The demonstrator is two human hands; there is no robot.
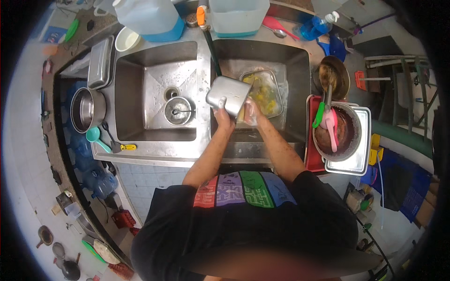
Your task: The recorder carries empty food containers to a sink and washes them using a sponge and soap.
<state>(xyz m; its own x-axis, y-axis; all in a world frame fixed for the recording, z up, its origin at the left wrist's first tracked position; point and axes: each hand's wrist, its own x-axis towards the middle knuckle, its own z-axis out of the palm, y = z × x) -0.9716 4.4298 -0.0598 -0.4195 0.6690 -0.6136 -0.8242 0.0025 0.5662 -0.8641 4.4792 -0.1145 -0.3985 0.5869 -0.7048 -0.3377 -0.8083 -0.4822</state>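
Observation:
My left hand (pixel 225 119) grips a deep stainless-steel pan (pixel 228 94), tilted on its side over the right sink basin (pixel 297 87), with the thumb on its outer wall. Wet and soapy, my right hand (pixel 252 113) is at the pan's open side, its fingers partly hidden. Whether it holds something there cannot be told. Below and beyond it, a rectangular metal tray (pixel 280 95) lies in the basin, with cloudy water and yellow food scraps (pixel 263 92) in it. A dark hose (pixel 211 52) with an orange valve (pixel 201 15) comes down behind the pan.
The left basin (pixel 154 77) holds a small metal bowl (pixel 178 117) near its drain. A metal pot (pixel 88 109), a turquoise ladle (pixel 98 138) and a scraper (pixel 121 146) stand left. At right are a dirty pot (pixel 351 140) and wok (pixel 342 75). Plastic jugs (pixel 151 21) line the back.

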